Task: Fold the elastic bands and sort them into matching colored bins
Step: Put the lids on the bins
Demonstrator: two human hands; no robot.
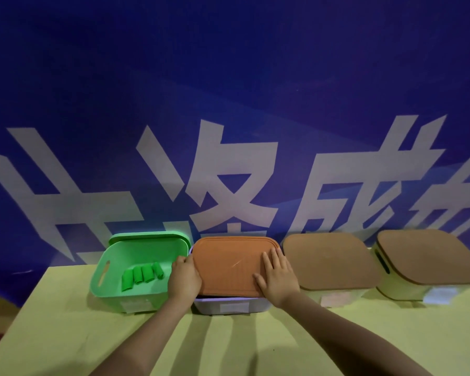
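Observation:
A green bin stands open at the left of the row, with several folded green elastic bands lying inside it. Its green lid leans behind it. Right beside it stands a pale lilac bin covered by a brown lid. My left hand grips the lid's left edge. My right hand lies flat on the lid's right side, fingers spread.
Two more bins with brown lids stand to the right, a pale one and a cream one with a side handle slot. All rest on a yellow-green table. A blue banner with large white characters hangs behind.

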